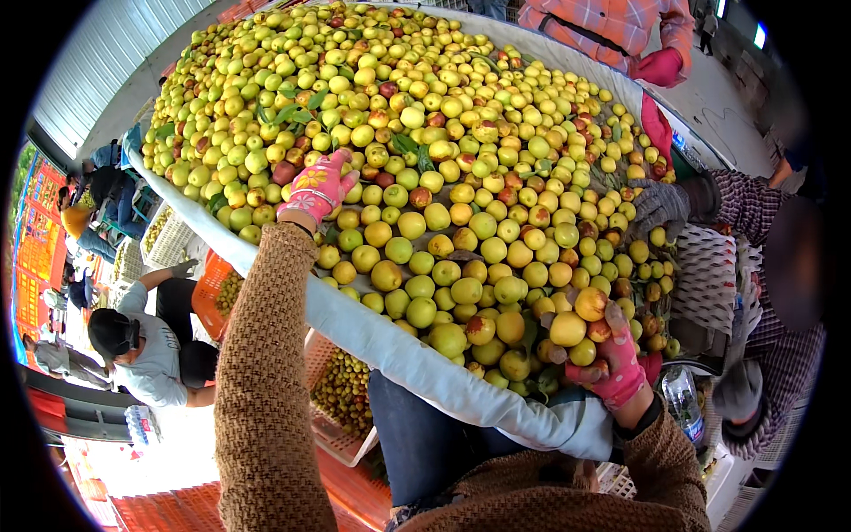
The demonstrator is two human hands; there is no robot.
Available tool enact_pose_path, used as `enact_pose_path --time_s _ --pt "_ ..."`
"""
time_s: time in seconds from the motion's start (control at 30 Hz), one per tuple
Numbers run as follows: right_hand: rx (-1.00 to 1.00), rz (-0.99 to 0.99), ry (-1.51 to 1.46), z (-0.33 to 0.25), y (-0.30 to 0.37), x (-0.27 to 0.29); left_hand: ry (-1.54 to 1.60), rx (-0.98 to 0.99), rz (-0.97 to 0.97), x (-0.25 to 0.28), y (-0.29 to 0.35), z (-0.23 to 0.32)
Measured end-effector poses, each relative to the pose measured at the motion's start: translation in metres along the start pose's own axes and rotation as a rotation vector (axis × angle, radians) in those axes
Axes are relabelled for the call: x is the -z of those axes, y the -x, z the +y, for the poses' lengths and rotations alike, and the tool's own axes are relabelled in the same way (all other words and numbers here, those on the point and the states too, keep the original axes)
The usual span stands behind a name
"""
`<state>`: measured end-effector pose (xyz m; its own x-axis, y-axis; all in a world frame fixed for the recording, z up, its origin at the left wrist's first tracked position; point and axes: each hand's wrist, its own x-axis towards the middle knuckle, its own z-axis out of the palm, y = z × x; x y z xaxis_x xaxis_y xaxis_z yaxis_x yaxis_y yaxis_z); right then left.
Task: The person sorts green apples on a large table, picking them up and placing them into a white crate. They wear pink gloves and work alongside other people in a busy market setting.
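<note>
A large heap of round yellow-green jujubes (483,226), some with reddish-brown patches, fills a table edged with pale cloth (390,346). My left hand (319,184), in a pink patterned glove, reaches into the left part of the heap. Its fingers are bent together, and what they hold, if anything, is hidden. A dark red jujube (284,173) lies right beside it. At the near right edge, my right hand (618,368), also in a pink glove, is closed round a few jujubes (567,329), palm up.
Green leaves (301,108) lie among the fruit. To the right, a co-worker's grey-gloved hand (660,208) touches the heap beside white foam netting (705,266). Another person in an orange plaid shirt (612,31) stands opposite. A clear bottle (681,403) and a crate of jujubes (341,390) are near me.
</note>
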<state>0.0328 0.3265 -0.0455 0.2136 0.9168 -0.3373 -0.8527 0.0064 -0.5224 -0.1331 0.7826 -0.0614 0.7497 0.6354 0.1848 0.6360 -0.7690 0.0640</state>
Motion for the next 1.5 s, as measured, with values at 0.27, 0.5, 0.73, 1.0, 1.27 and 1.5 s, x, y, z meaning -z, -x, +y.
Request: enact_pose_path --time_s 0.27,0.5,0.73,1.0,1.27,1.5 --pt "-0.049 -0.061 0.005 -0.002 0.003 -0.006 -0.024 0.032 -0.001 0.006 0.025 0.025" --pt "-0.028 -0.043 0.077 -0.004 0.004 -0.007 0.309 -0.192 -0.2 0.024 0.027 0.071" --pt "-0.071 -0.014 0.087 -0.003 0.007 -0.011 0.031 -0.106 -0.07 0.016 -0.008 0.069" --pt "-0.091 0.065 0.122 -0.002 0.003 -0.012 -0.089 -0.222 -0.069 0.01 -0.036 0.06" --pt "-0.104 0.052 0.129 -0.003 0.002 -0.013 0.093 -0.199 -0.154 0.0 -0.03 0.053" --pt "-0.107 0.027 0.163 -0.004 0.002 -0.014 -0.149 -0.35 -0.281 0.028 -0.033 0.077"
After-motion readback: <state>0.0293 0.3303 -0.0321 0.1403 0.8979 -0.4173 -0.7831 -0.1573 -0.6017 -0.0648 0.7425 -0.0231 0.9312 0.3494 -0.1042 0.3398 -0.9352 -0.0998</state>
